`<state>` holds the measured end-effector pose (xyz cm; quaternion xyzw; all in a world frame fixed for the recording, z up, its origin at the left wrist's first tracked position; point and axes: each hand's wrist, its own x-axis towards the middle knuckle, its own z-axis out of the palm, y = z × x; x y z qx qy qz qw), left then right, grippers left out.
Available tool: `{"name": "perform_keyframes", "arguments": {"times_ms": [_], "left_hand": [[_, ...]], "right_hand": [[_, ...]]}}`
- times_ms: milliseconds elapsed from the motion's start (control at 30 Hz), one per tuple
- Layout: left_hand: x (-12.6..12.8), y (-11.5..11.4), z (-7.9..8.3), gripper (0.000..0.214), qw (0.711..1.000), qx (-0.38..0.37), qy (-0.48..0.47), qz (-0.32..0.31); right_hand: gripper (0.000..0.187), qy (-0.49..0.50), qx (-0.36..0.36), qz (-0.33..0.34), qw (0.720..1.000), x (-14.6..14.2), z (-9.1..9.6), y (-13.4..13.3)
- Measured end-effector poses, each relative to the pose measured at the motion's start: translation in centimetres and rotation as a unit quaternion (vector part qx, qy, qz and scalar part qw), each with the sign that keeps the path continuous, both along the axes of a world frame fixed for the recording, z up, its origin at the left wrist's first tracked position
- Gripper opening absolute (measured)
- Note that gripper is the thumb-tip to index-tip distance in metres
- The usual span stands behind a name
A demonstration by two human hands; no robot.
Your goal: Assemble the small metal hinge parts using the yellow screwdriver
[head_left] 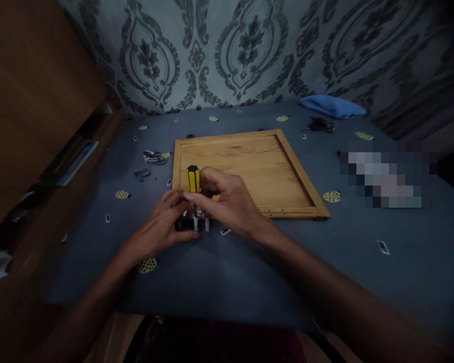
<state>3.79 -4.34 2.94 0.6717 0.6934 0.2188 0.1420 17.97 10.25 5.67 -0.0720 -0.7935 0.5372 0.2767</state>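
A wooden cabinet door [245, 169] with a raised frame lies flat on the dark cloth. At its near left corner sits a metal hinge [206, 224], partly hidden by my fingers. My right hand [230, 201] grips a screwdriver [193, 180] with a yellow and black handle. It stands upright, its shaft pointing down at the hinge. From the left, my left hand [164, 220] curls around the hinge, thumb against its near end and fingers close to the screwdriver's shaft. The screwdriver's tip cannot be made out.
Left of the door lie loose metal hinge parts [154, 157] and a small metal piece [142, 174]. At the back right are a blue cloth [333, 106] and a dark tangled item [321, 124]. A blurred-out object [382, 176] lies at the right. Wooden furniture [34, 91] borders the left side.
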Motion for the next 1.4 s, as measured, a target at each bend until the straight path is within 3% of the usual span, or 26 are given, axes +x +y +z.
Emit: {"name": "perform_keyframes", "arguments": {"times_ms": [367, 1033, 1267, 1400], "left_hand": [[-0.2, -0.2, -0.5, 0.037, 1.0, -0.002, 0.002, 0.013], [-0.3, -0.3, -0.5, 0.044, 1.0, -0.018, 0.009, 0.022], [-0.5, -0.3, -0.9, 0.048, 1.0, -0.007, 0.005, 0.025], [-0.4, -0.3, -0.7, 0.052, 1.0, -0.002, 0.004, 0.013]], "right_hand": [[0.027, 0.022, -0.02, -0.003, 1.0, -0.3, 0.0, -1.3], [0.03, 0.02, -0.018, -0.013, 1.0, -0.5, -0.2, -1.1], [0.03, 0.005, -0.044, 0.0, 0.999, -0.4, -0.2, -1.0], [0.025, -0.024, -0.086, 0.046, 0.995, -0.2, 0.0, -0.6]]}}
